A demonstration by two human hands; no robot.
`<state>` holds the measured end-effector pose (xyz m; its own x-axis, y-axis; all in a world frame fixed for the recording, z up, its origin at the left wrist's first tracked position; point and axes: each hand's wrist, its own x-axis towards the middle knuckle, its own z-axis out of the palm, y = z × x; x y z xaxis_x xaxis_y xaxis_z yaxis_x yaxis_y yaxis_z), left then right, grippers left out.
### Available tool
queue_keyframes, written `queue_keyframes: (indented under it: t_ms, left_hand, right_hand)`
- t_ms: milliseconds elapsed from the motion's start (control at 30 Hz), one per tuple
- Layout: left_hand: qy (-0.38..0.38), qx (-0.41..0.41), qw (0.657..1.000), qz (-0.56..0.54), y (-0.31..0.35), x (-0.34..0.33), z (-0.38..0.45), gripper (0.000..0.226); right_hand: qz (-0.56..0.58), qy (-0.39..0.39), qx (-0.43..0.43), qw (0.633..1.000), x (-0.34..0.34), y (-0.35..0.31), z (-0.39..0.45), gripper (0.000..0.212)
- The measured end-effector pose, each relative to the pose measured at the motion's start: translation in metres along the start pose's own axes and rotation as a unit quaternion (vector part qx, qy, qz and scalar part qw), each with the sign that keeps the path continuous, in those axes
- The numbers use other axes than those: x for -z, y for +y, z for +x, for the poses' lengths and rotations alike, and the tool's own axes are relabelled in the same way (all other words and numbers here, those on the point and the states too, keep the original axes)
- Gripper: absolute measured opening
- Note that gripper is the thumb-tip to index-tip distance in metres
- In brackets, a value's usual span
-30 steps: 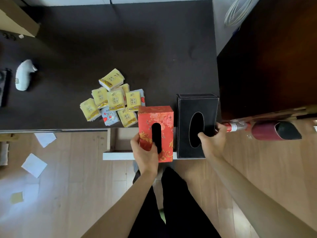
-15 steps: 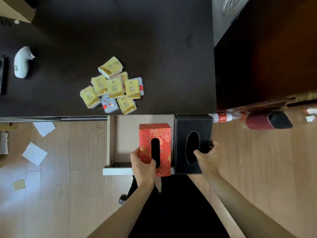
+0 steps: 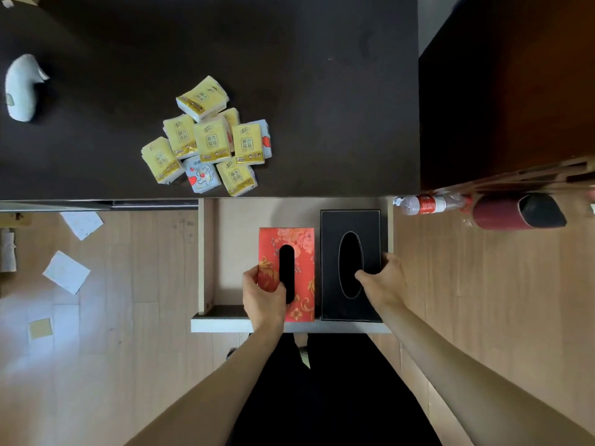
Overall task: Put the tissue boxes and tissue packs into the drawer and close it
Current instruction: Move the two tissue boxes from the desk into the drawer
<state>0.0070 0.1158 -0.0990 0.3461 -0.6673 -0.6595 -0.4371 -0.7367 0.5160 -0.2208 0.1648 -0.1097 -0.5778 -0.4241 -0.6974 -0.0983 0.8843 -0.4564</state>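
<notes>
The drawer (image 3: 206,252) stands pulled out under the dark desk's front edge. Inside it, a red floral tissue box (image 3: 301,246) lies beside a black tissue box (image 3: 349,223) on its right. My left hand (image 3: 264,297) grips the red box at its near left corner, thumb by the slot. My right hand (image 3: 383,284) holds the black box, fingers at its oval opening and right side. Several yellow tissue packs (image 3: 212,140) and a white-blue pack (image 3: 201,173) lie heaped on the desk behind the drawer.
The dark desk (image 3: 322,91) carries a white object (image 3: 21,86) at far left. A plastic bottle (image 3: 428,202) and a red-black roll (image 3: 515,210) lie right of the drawer, by a dark cabinet (image 3: 515,91). Paper scraps (image 3: 66,272) litter the wooden floor.
Both hands have brought the red and black boxes from the desk edge down into the drawer, where they now sit lower and side by side.
</notes>
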Motion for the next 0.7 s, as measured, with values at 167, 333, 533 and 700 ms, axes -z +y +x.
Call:
queue_keyframes:
  t_ms: [167, 333, 533, 700]
  left_hand:
    - [0.009, 0.003, 0.999, 0.045, -0.022, -0.008, 0.025, 0.057]
    - [-0.036, -0.005, 0.998, 0.053, -0.027, -0.001, 0.039, 0.058]
    - [-0.062, -0.065, 0.99, 0.105, -0.011, 0.011, 0.058, 0.061]
    - [-0.082, -0.122, 0.96, 0.238, 0.003, 0.004, 0.071, 0.089]
  right_hand:
    - [-0.061, -0.007, 0.025, 0.998, -0.034, 0.01, 0.007, 0.065]
    - [-0.156, -0.037, 0.027, 0.987, -0.03, 0.0, 0.018, 0.071]
    - [-0.289, 0.038, 0.291, 0.911, -0.02, -0.041, 0.038, 0.093]
    - [-0.491, -0.006, 0.368, 0.789, -0.014, -0.055, 0.056, 0.09]
